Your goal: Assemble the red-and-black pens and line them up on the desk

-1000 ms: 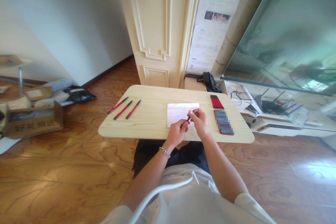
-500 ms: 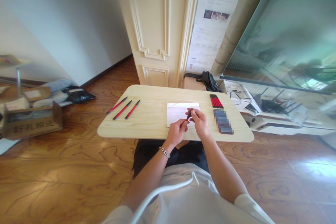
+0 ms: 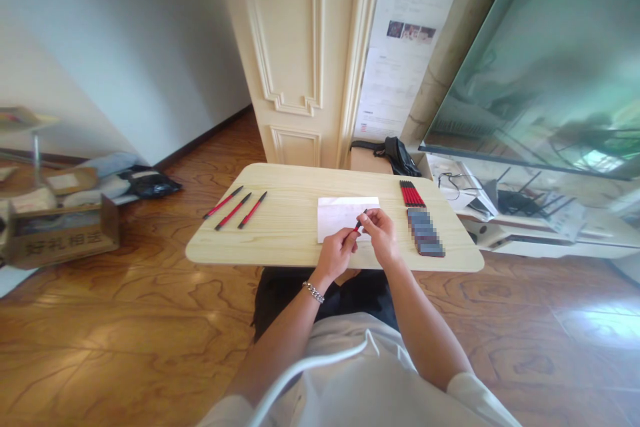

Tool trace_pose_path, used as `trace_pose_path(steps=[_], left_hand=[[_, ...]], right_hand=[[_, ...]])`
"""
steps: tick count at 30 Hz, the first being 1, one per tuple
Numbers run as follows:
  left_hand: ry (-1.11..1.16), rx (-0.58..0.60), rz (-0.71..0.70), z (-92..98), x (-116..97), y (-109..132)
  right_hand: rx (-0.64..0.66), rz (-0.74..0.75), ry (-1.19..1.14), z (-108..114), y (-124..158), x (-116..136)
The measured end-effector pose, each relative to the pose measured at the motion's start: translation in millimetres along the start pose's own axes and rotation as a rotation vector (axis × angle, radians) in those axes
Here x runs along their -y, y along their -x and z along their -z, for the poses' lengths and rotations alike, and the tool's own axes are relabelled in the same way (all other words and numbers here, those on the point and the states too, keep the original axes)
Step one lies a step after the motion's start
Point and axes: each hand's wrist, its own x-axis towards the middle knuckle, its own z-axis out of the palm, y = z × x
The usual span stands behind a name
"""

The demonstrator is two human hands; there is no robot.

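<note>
Over a white sheet of paper (image 3: 345, 208), my left hand (image 3: 337, 251) is closed round the red lower part of a red and black pen (image 3: 357, 227). My right hand (image 3: 381, 232) pinches the same pen by its black upper section, whose end shows just past the fingertips. The pen slants up and to the right, and much of it is hidden by my fingers. Three like pens lie slanted at the table's left, among them a red pen (image 3: 233, 211). To the right of my hands lies a tight row of several red and black pens (image 3: 412, 193).
The pale wooden table (image 3: 280, 240) has rounded corners. A phone-shaped, pixelated object (image 3: 425, 232) rests near its right end. A cardboard box (image 3: 60, 233) and bags stand on the floor at left. Behind are a door (image 3: 293, 27) and a large screen (image 3: 545, 67).
My right fingers have shifted slightly down along the pen, so its dark end now shows above them. My left hand keeps its hold, and the other pens have not moved.
</note>
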Motion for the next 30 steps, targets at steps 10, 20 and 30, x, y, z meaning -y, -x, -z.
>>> trace_pose_path(steps=[10,20,30], left_hand=[[-0.015,-0.007,0.001,-0.1,-1.1,-0.2],[-0.036,-0.002,-0.012,-0.7,-0.4,0.0],[-0.066,-0.009,0.002,-0.2,0.0,0.2]], right_hand=[[0.018,-0.021,-0.003,-0.9,0.8,2.5],[0.055,0.004,0.003,0.0,1.2,2.5],[-0.045,0.040,0.083,-2.8,2.0,0.0]])
